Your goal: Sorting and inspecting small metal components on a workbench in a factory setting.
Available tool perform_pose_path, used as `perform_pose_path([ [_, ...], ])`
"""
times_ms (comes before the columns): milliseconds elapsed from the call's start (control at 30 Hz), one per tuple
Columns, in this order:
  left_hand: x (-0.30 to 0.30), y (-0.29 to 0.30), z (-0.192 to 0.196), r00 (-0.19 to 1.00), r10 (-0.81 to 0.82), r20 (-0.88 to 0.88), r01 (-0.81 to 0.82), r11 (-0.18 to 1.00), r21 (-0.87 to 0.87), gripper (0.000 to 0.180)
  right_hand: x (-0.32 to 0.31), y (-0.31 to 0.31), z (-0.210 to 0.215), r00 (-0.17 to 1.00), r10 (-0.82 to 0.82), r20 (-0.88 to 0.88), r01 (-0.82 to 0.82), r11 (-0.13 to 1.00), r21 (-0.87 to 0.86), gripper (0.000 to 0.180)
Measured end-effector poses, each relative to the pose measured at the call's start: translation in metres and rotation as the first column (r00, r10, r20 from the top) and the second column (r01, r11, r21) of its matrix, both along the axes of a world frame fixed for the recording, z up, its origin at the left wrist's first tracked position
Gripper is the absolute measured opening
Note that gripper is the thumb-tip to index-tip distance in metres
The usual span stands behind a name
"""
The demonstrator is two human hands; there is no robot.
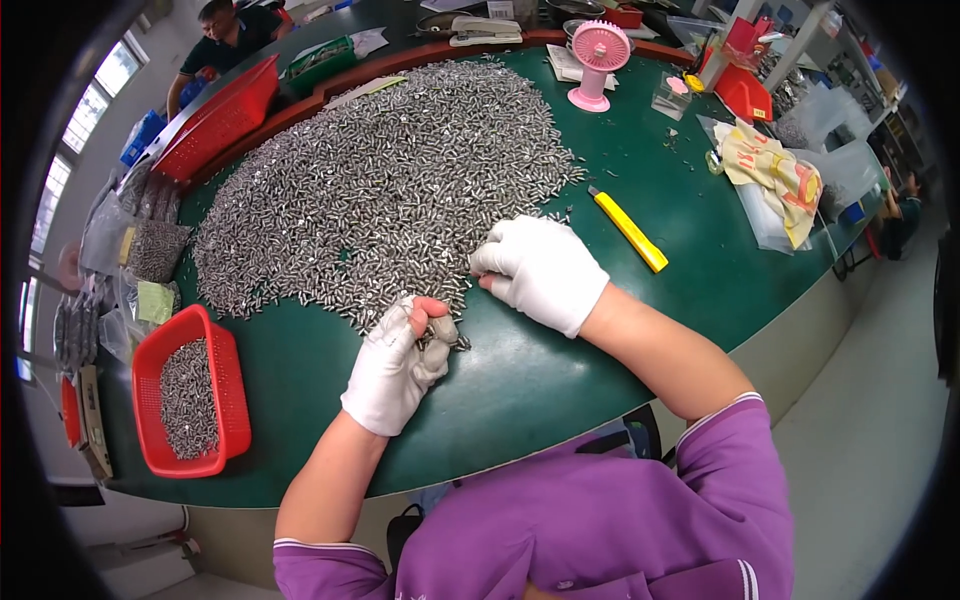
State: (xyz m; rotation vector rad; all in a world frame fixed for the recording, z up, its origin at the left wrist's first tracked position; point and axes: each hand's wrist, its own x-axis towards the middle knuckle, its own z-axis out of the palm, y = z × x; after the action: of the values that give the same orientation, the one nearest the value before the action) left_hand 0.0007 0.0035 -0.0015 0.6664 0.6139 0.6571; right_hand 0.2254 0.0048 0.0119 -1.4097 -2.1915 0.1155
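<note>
Left gloved hand (393,368) curled, right gloved hand (542,272) bunched, at near edge of heaped metal pins (400,190) on green table (540,380); cannot tell whether either grip is clamped. Long axes point every way. Farther right: red-lettered cream cloth (770,180).

Large red characters stand on the yellow cloth (765,178) at the right of the table (700,265), with a red-orange printed patch nearby. The red bin (738,92) bears a small yellow label (760,113), and a white card (500,10) shows dark print; both are too small to read.
</note>
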Motion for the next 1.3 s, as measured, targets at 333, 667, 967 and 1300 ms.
perform_pose_path([
  [333, 0.000, -0.002, -0.002, 1.000, -0.018, -0.007, 0.018, 1.000, 0.003, 0.023, -0.005, 0.009, -0.012, 0.994, 0.067, 0.081, -0.064, 0.997, -0.029, 0.009],
  [667, -0.002, -0.001, -0.002, 1.000, -0.012, 0.005, 0.012, 1.000, 0.019, 0.025, 0.006, -0.001, 0.013, 0.987, -0.011, 0.161, 0.011, 1.000, 0.003, 0.012],
  [967, -0.002, 0.001, -0.005, 0.999, -0.002, 0.038, 0.002, 1.000, 0.000, 0.023, 0.031, 0.010, 0.011, 0.982, -0.178, -0.062, 0.185, 0.972, 0.142, 0.009],
  [1300, 0.000, -0.002, 0.000, 1.000, -0.005, 0.016, 0.005, 1.000, 0.013, 0.025, -0.005, 0.005, -0.006, 0.992, 0.077, 0.103, -0.081, 0.996, 0.034, 0.011],
])
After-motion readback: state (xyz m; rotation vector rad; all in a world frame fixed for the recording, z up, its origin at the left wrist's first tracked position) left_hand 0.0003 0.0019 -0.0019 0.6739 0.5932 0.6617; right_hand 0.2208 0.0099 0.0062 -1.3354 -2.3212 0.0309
